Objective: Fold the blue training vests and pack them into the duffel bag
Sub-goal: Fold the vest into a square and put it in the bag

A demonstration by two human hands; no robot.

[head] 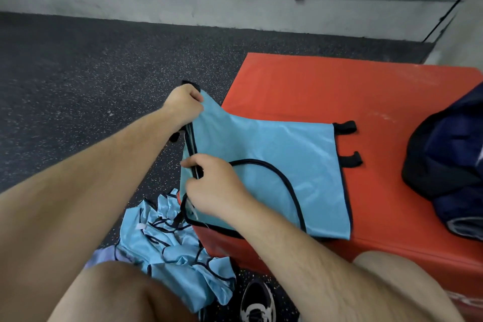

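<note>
- The left grip (183,104) is closed round the far-left corner of a blue vest (274,154), fingers curled over the cloth and its black trim, holding that corner up off the surface.
- The right grip (211,185) pinches the same vest's left edge nearer the person, thumb and fingers pressed on the black-bound hem.
- The vest lies spread over the left part of a red padded bench (313,86), its left edge raised between the two grips. Two black tabs (347,128) stick out from its right edge.
- A dark navy duffel bag (449,154) sits on the bench at the right, apart from the vest.
- A crumpled pile of blue vests (167,248) lies on the speckled dark floor (78,73), near left, just beside the bench.
- A black and white shoe (257,303) rests on the floor right of the pile.
</note>
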